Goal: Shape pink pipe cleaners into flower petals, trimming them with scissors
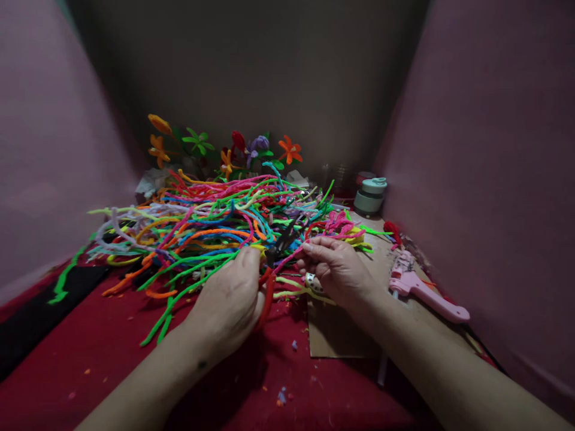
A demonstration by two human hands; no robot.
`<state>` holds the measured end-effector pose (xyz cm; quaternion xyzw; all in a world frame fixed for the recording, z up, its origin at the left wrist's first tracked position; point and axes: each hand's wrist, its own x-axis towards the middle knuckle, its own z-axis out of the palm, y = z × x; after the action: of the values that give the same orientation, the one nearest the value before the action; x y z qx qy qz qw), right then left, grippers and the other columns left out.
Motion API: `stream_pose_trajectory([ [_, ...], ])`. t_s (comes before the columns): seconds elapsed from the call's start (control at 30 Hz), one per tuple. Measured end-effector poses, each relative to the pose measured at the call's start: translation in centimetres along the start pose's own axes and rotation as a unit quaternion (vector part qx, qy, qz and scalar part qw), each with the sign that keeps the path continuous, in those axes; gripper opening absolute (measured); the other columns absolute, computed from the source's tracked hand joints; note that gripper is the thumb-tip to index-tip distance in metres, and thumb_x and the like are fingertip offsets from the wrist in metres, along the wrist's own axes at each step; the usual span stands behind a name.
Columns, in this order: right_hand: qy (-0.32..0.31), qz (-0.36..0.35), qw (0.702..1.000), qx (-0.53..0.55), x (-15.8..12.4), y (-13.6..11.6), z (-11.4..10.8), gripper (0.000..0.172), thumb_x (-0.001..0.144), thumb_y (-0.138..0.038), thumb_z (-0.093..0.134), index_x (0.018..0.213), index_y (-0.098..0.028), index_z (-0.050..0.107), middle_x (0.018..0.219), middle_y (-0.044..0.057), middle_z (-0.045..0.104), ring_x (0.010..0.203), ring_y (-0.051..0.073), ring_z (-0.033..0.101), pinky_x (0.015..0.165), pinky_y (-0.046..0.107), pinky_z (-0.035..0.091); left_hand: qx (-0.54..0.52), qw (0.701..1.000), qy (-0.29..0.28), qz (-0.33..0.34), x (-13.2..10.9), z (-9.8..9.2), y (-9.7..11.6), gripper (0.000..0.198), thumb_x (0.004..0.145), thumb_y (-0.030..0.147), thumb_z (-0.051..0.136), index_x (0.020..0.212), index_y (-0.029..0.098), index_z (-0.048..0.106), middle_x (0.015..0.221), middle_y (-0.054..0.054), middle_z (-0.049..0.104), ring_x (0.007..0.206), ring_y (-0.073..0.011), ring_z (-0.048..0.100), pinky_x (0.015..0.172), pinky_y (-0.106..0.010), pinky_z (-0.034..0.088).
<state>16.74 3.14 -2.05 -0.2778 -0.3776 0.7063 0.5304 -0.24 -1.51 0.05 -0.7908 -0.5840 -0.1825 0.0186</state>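
My left hand is closed around long-nosed pliers with red handles and dark jaws that point up and to the right. In a fingertip pinch, my right hand grips a pink pipe cleaner. Its left end reaches the pliers; whether the jaws touch it I cannot tell. Just beyond both hands spreads a large heap of pipe cleaners in many colours. Pale yellow pipe cleaners lie between my wrists.
Finished pipe-cleaner flowers stand behind the heap. On the right are a pink glue gun, a cardboard sheet and a mint-lidded cup. Small scraps dot the red cloth. Pink walls flank both sides.
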Motion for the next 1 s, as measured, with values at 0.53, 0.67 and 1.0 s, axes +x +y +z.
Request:
stream_pose_trajectory([
  [0.53,-0.014,-0.002,0.999,0.029,-0.01,-0.37,-0.06,0.007,0.059,-0.011,0.063,0.066,-0.014,0.061,0.061,0.001,0.061,0.053,0.011,0.056,0.057,0.026,0.045,0.194,0.980,-0.006,0.040,-0.41,0.75,0.27,0.011,0.075,0.011,0.038,0.078,0.017,0.047,0.067,-0.006,0.052,0.062,-0.0217,0.052,0.054,-0.031,0.035],
  [0.67,-0.017,0.006,0.999,0.036,-0.09,-0.52,0.04,0.005,0.060,-0.011,0.062,0.065,-0.013,0.063,0.060,0.001,0.060,0.053,0.011,0.056,0.056,0.024,0.044,0.215,0.976,-0.015,0.039,-0.35,0.57,0.42,0.016,0.074,0.008,0.035,0.077,0.015,0.048,0.070,-0.009,0.053,0.064,-0.0234,0.053,0.056,-0.033,0.036],
  [1.0,-0.013,0.036,0.998,0.051,-0.06,-0.45,-0.17,0.007,0.059,-0.008,0.060,0.063,-0.012,0.064,0.059,0.002,0.061,0.053,0.011,0.057,0.054,0.022,0.045,0.200,0.978,-0.045,0.027,-0.32,0.37,0.49,0.022,0.077,0.008,0.031,0.079,0.013,0.053,0.073,-0.010,0.054,0.067,-0.0227,0.053,0.060,-0.033,0.038],
])
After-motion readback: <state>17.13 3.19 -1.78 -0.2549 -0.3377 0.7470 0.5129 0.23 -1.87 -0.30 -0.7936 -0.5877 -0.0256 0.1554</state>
